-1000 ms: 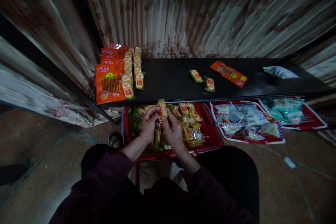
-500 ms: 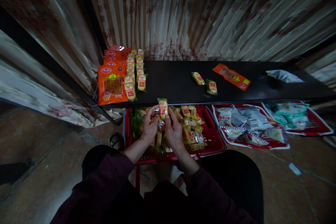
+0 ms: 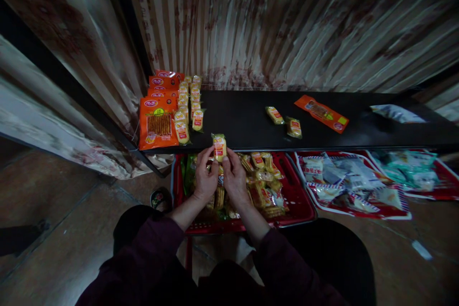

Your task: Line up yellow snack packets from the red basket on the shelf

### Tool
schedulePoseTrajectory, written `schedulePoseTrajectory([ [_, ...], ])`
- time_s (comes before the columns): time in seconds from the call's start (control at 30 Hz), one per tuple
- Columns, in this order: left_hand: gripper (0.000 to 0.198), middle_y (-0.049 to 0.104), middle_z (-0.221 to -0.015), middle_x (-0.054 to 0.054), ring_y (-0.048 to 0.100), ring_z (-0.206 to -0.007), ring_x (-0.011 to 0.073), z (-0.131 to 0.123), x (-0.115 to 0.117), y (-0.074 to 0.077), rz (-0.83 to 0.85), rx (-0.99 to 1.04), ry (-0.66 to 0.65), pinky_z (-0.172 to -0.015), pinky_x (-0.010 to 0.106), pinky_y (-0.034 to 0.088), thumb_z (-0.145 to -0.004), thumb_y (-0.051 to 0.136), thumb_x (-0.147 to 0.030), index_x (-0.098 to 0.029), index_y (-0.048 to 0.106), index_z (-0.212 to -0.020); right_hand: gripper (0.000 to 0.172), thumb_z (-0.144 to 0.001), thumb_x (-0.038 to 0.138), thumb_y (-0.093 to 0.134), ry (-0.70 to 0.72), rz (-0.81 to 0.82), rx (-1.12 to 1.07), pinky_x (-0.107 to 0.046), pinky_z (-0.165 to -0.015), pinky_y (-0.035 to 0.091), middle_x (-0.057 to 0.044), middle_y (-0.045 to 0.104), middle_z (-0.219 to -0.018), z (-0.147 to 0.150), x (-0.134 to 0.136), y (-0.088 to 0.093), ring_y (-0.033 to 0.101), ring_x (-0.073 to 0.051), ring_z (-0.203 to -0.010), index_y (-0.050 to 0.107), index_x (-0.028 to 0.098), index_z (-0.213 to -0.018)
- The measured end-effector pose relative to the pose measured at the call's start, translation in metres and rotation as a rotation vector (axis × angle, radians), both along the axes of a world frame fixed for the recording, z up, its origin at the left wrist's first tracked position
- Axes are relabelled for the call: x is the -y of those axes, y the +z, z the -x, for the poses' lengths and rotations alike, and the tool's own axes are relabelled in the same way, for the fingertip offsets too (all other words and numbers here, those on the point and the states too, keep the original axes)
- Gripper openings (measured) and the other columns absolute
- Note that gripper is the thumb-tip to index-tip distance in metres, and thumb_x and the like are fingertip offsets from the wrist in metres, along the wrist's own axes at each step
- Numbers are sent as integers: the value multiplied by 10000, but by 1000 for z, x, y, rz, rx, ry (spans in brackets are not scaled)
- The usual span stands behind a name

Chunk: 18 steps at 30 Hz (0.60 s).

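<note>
Between my two hands a small wrapped snack cake [image 3: 219, 147] stands upright, its yellow and red label facing me. My left hand [image 3: 207, 177] grips its left side and my right hand [image 3: 234, 178] its right side, with the thumbs on the lower front. Both hands are just in front of the black shelf [image 3: 244, 136], above a red basket [image 3: 303, 196] of similar wrapped snacks. On the shelf's left end, rows of the same cakes [image 3: 182, 130] stand beside orange snack bags [image 3: 158, 126].
Two loose cakes [image 3: 275, 114] and an orange packet [image 3: 322, 114] lie mid-shelf. A pale packet [image 3: 397, 114] lies farther right. Below stand a basket of white bags [image 3: 353, 174] and one with green packets [image 3: 412, 167]. A dark post [image 3: 132, 24] rises at left; a curtain [image 3: 251, 24] hangs behind.
My left fingers have closed in on the cake, and both hands now hold it from the two sides. The view has shifted slightly, so the shelf and baskets appear a little lower.
</note>
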<state>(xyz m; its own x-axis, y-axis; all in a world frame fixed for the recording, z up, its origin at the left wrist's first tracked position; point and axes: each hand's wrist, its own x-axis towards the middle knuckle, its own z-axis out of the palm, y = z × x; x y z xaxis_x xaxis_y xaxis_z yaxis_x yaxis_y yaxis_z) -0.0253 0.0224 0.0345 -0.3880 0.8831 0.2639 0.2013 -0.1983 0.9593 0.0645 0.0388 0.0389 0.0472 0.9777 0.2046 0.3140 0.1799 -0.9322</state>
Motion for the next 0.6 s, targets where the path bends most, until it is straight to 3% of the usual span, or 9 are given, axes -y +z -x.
schedulePoseTrajectory([
  [0.23,380,567,-1140,91,538,-1088,178,11,-14,8,-41,-166,101,-961,353,450,-814,454,-116,-203,571,-1166,351,-889,361,442,42,-16,-14,-346,-893,475,-80,659,-1119,13,-16,9,607,-201,-1007,572,189,-1166],
  [0.6,353,572,-1184,115,523,-1128,193,27,-36,13,-69,-235,129,-972,379,449,-819,426,-102,-172,555,-1140,329,-841,323,474,67,-12,-77,-359,-901,480,-82,663,-1074,35,-50,8,624,-202,-966,576,175,-1117],
])
